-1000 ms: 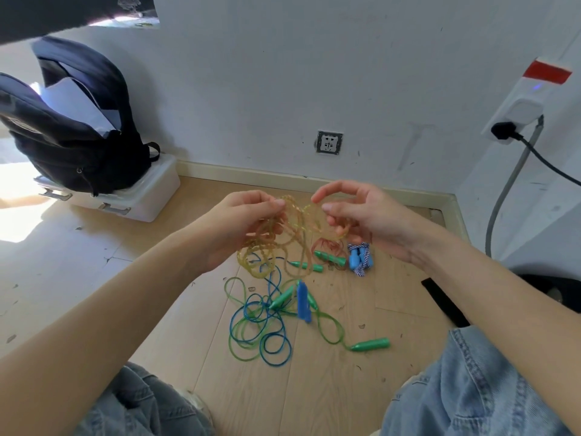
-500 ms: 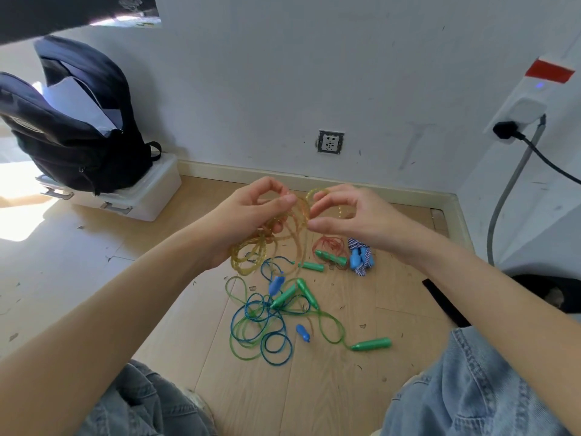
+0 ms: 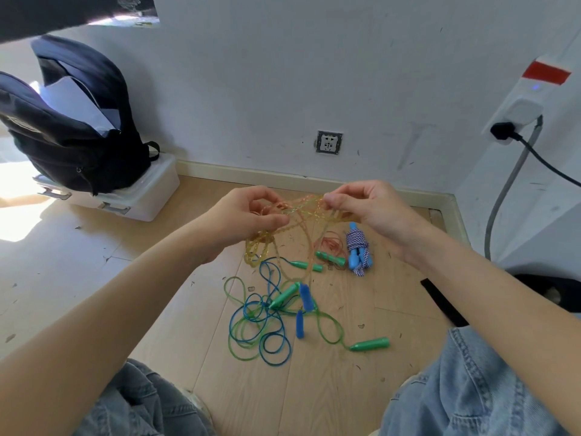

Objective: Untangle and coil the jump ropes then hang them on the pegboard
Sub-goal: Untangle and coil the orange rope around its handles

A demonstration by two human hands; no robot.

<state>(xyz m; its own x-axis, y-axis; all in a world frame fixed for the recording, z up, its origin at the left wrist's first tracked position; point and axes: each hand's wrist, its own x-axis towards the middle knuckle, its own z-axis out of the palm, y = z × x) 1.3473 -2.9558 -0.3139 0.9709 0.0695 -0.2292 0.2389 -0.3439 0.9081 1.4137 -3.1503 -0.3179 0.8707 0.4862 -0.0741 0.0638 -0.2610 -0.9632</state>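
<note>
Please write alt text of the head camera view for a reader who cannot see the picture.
Two bare hands, the left hand and the right hand, pinch a tangled yellow jump rope above a wooden floor. Below lie tangled green and blue ropes with green handles, and a wound striped rope. A dark backpack sits on a white box at left.

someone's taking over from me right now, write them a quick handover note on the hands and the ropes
Left hand: pinching the yellow rope, a bunch of its loops hanging below the hand.
Right hand: pinching the same rope's strands, held up above the floor.
On the floor: green rope and blue rope tangled together, a thin red rope with green handles, and a blue-and-white braided rope already bundled.
Done: only that braided bundle looks coiled.
Left: finish freeing and coiling the yellow rope, separate green from blue, coil the rest, hang all. No pegboard is in view.
</note>
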